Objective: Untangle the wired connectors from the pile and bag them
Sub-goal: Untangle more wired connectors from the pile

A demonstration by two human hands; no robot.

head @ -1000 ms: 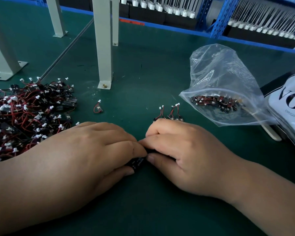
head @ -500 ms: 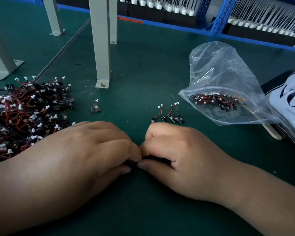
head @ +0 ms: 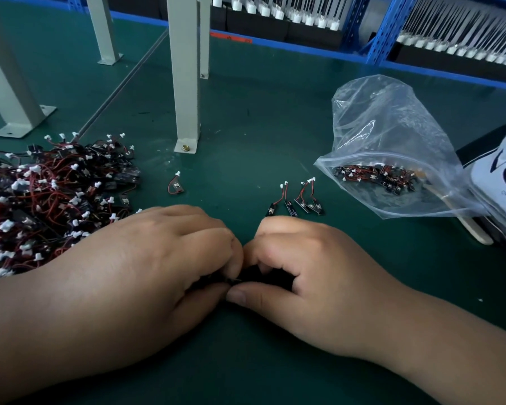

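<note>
Head view: pinching a mostly hidden dark piece [head: 247, 276] between curled fingers of left hand [head: 158, 267] and right hand [head: 313, 273], low on the mat [head: 275, 127]. Lying freed just beside the bag [head: 392, 135]: 4 connectors [head: 295, 201]; 1 stray [head: 175, 185] near the pile [head: 41, 200]. Judging progress as early: few bagged, most remaining tangled.

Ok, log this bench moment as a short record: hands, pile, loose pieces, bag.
hands: left hand and right hand meet at the near centre, both pinching a small black part
pile: tangled wired connectors, far left on the green mat
stray: single connector just right of the pile
row: separated connectors side by side beyond the right hand
bag: clear plastic bag at right, bagged connectors inside
</note>
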